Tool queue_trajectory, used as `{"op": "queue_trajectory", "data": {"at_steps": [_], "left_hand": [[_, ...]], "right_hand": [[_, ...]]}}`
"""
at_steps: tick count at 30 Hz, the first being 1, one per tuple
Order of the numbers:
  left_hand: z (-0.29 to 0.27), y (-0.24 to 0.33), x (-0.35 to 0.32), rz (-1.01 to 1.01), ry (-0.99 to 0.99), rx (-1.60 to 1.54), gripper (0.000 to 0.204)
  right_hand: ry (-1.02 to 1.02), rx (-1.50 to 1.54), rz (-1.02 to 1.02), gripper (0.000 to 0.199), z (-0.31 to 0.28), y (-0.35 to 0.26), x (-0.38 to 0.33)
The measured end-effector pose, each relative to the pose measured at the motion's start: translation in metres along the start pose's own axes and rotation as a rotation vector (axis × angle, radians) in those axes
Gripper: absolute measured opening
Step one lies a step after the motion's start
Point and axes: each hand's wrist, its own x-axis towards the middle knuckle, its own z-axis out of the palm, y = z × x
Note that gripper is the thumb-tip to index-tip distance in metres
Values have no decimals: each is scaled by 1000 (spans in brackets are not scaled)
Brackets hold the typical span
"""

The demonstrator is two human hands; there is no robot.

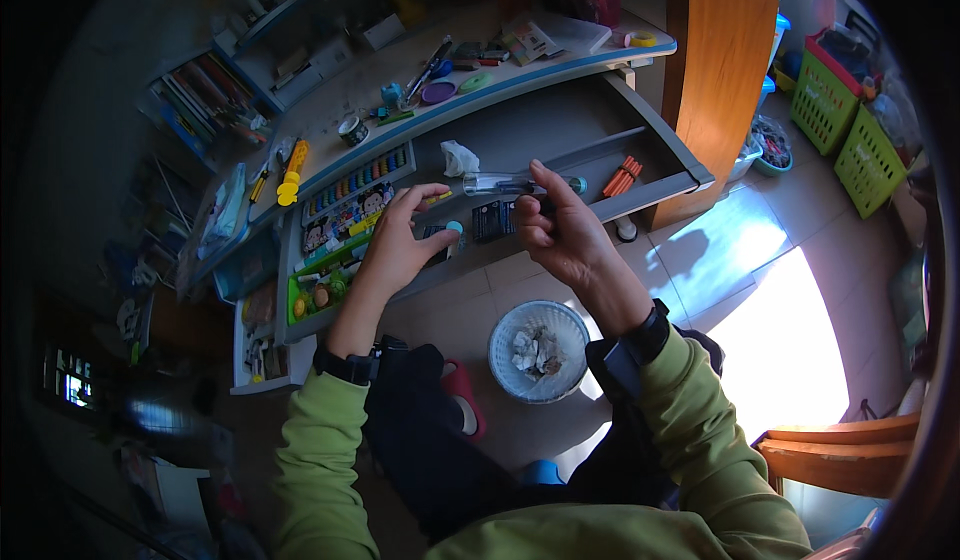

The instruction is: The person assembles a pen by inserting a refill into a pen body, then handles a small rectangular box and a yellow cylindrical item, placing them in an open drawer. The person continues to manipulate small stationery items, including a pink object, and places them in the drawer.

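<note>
My right hand point(572, 235) is closed round a clear see-through tube point(492, 184), held sideways above the open drawer point(655, 192). Its end past my fingers looks pale blue-green, and darker slim things seem to show through the wall. My left hand point(398, 238) is curved with thumb and fingers apart, a little left of the tube's end. A small light-blue round piece point(454, 228) shows at its thumb tip; I cannot tell whether it touches. In the drawer lie a crumpled white tissue point(459, 158), a bundle of orange-red sticks point(622, 176) and a dark packet point(493, 221).
The drawer's left part has a crayon tray point(360, 178) and a green box point(318, 295) of small items. Pens and trinkets crowd the desktop point(345, 70). A waste basket point(540, 305) with scraps stands between my legs. Green baskets point(868, 160) stand far right.
</note>
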Motion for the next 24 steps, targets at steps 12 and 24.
{"op": "queue_trajectory", "data": {"at_steps": [12,24], "left_hand": [[-18,41,-26,477,526,-727,25],[-8,24,4,356,471,-510,23]], "right_hand": [[-84,-157,170,30,17,44,-20],[53,-68,-245,64,34,8,20]]}}
